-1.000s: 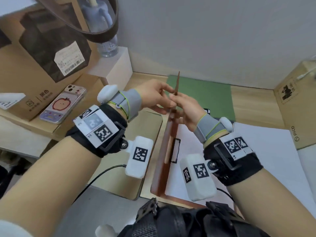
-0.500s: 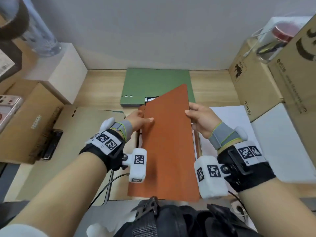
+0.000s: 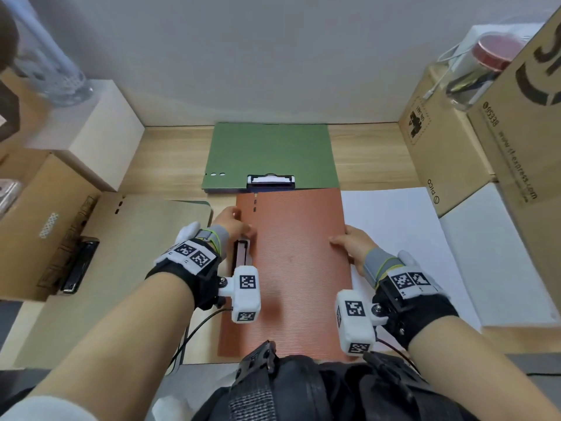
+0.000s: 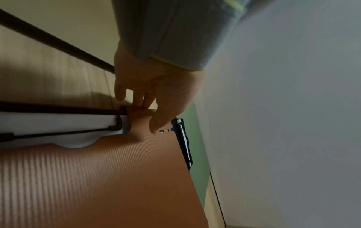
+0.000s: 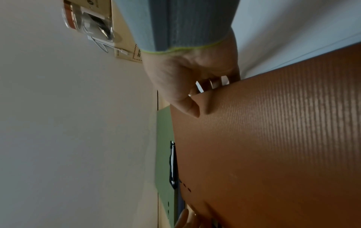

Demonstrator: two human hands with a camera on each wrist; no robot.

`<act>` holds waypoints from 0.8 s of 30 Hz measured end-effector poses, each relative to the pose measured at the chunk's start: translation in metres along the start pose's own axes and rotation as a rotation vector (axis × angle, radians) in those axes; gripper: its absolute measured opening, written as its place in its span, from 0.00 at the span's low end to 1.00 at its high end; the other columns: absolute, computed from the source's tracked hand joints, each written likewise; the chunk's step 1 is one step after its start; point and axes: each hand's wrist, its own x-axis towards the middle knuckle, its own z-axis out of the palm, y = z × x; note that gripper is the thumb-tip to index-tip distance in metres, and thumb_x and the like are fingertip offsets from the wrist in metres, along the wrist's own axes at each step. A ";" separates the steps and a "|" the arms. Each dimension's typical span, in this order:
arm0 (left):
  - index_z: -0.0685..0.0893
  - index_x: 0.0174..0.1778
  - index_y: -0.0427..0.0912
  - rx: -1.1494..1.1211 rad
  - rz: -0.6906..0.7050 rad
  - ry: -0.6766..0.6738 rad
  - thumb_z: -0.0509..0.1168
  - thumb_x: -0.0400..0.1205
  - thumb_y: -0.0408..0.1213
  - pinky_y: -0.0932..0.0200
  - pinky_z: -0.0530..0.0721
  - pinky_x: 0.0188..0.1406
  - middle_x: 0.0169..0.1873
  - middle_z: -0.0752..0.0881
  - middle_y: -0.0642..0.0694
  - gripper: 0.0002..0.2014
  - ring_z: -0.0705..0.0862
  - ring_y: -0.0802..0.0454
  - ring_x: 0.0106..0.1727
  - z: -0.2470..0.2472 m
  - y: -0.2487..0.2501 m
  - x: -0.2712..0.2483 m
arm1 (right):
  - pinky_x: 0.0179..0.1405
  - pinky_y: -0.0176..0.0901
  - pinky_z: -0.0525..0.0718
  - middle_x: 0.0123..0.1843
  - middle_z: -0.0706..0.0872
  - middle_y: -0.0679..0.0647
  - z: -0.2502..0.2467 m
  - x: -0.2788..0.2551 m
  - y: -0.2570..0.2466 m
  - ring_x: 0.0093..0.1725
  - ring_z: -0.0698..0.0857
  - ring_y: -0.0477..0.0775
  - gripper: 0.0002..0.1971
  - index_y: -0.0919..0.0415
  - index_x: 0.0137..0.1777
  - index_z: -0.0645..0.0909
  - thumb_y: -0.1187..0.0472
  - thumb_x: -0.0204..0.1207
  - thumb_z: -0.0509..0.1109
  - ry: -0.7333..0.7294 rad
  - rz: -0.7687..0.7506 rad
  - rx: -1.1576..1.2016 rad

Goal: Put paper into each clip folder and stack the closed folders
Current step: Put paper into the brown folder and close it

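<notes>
An orange clip folder (image 3: 291,268) lies shut and flat on the desk in front of me. My left hand (image 3: 233,226) pinches its left edge near the far corner, thumb on the cover (image 4: 117,177), fingers (image 4: 144,100) at the edge. White paper and a clip bar (image 4: 58,121) show through the cover's cut-out. At the folder's right edge my right hand (image 3: 346,241) holds on, thumb (image 5: 187,106) on top of the cover (image 5: 273,146) and fingers beneath. A shut green folder (image 3: 270,150) with a dark clip (image 3: 270,181) lies just behind.
A beige folder (image 3: 136,268) lies to the left, a black clip (image 3: 80,265) at its left side. White paper sheets (image 3: 394,244) lie to the right. Cardboard boxes (image 3: 449,153) and a red-lidded jar (image 3: 485,65) crowd the right; a white box (image 3: 91,132) stands back left.
The orange cover, upright a second ago, has swung down to the right and now lies flat and shut. Both hands followed it down and stayed on its edges.
</notes>
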 end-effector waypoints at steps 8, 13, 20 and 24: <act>0.66 0.78 0.45 0.021 0.033 0.122 0.63 0.81 0.37 0.50 0.86 0.52 0.58 0.85 0.39 0.28 0.86 0.42 0.50 -0.017 0.012 0.005 | 0.56 0.49 0.80 0.59 0.84 0.62 0.000 0.004 0.003 0.53 0.82 0.60 0.17 0.64 0.68 0.76 0.66 0.79 0.63 0.019 0.027 0.043; 0.73 0.68 0.49 0.189 0.287 0.120 0.67 0.79 0.46 0.48 0.89 0.47 0.56 0.84 0.42 0.22 0.85 0.42 0.56 -0.042 0.042 -0.005 | 0.63 0.58 0.81 0.70 0.79 0.58 0.011 0.006 0.005 0.63 0.81 0.62 0.22 0.58 0.77 0.65 0.57 0.84 0.57 -0.003 -0.019 0.034; 0.76 0.31 0.51 0.654 0.398 0.061 0.72 0.73 0.55 0.61 0.76 0.28 0.34 0.78 0.48 0.15 0.78 0.48 0.36 -0.074 0.091 -0.026 | 0.69 0.63 0.77 0.68 0.81 0.57 0.020 0.016 0.003 0.65 0.81 0.62 0.20 0.51 0.75 0.68 0.61 0.84 0.55 0.006 -0.127 0.050; 0.81 0.30 0.49 0.834 0.475 0.098 0.66 0.74 0.61 0.59 0.71 0.32 0.29 0.79 0.47 0.19 0.77 0.47 0.36 -0.080 0.100 -0.030 | 0.67 0.64 0.79 0.63 0.84 0.57 0.025 0.006 -0.013 0.60 0.83 0.62 0.18 0.50 0.72 0.72 0.63 0.84 0.55 0.002 -0.165 0.097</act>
